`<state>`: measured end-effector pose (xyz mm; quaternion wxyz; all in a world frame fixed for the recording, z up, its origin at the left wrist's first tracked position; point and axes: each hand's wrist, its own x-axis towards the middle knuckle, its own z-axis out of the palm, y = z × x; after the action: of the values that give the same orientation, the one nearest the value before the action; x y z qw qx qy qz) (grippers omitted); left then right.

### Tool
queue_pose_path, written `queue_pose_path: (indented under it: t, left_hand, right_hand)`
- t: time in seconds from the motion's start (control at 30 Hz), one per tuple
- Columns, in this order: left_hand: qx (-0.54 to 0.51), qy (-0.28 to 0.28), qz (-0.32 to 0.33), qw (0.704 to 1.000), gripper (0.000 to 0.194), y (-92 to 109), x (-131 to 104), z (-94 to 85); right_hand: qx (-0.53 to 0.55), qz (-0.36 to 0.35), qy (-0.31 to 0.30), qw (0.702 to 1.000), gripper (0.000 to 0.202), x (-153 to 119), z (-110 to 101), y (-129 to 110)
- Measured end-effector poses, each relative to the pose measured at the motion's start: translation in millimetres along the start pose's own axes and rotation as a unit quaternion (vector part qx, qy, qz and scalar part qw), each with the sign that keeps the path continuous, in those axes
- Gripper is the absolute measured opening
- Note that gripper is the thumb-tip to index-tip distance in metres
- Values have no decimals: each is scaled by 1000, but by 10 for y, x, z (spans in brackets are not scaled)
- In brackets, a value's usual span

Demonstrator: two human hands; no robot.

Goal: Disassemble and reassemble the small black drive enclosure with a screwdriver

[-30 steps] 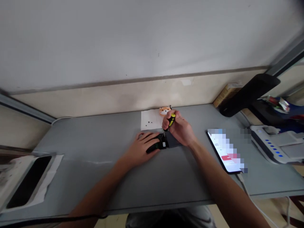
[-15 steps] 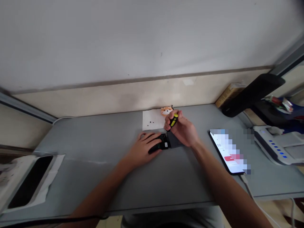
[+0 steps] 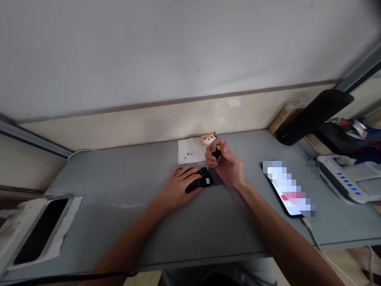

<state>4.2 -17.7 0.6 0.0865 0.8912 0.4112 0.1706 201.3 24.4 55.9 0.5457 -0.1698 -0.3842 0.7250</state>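
Note:
Flat on the grey desk, my left hand (image 3: pixel 182 186) rests with its fingers spread over a small black device (image 3: pixel 199 182) that has a white label near its right end. My right hand (image 3: pixel 228 163) is closed round the black and yellow handle of a screwdriver (image 3: pixel 218 153), whose thin shaft points down at the device. A dark flat piece (image 3: pixel 218 178) lies beside the device, partly under my right hand. Behind them is a white paper (image 3: pixel 190 149) with several tiny dark bits and an orange and white animal-faced item (image 3: pixel 207 139).
To the right are a lit phone (image 3: pixel 287 190) on a white cable, a white power strip (image 3: pixel 348 180), a black cylinder (image 3: pixel 315 115) and a book (image 3: pixel 285 117). A dark phone (image 3: pixel 41 230) lies on white paper at the left. The wall borders the desk's back.
My right hand has turned slightly, and the screwdriver handle shows less between its fingers. My left hand stays on the device. The camera view has shifted a little.

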Motion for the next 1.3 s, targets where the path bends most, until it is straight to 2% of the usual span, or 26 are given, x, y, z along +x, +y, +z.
queue_pose_path:
  t: [0.3, 0.5, 0.67, 0.9, 1.3]
  left_hand:
    - [-46, -9, -34, 998, 29, -2, 14, -6]
    - [-62, -3, -41, 997, 41, -25, -7, 31]
    - [-75, -5, -48, 996, 51, 0, 28, 3]
    - [-84, -7, -68, 994, 45, 92, 82, -68]
    - [-59, 1, -61, 996, 47, 64, 69, -5]
  right_hand:
    - [-53, -20, -3, 998, 42, -36, 69, 16]
    - [-49, -12, -31, 998, 40, -44, 76, 47]
    - [-64, -15, -12, 998, 42, -44, 66, 32]
    - [-72, -11, -29, 997, 41, -53, 72, 59]
    - [-71, -18, -18, 997, 40, -55, 87, 37]
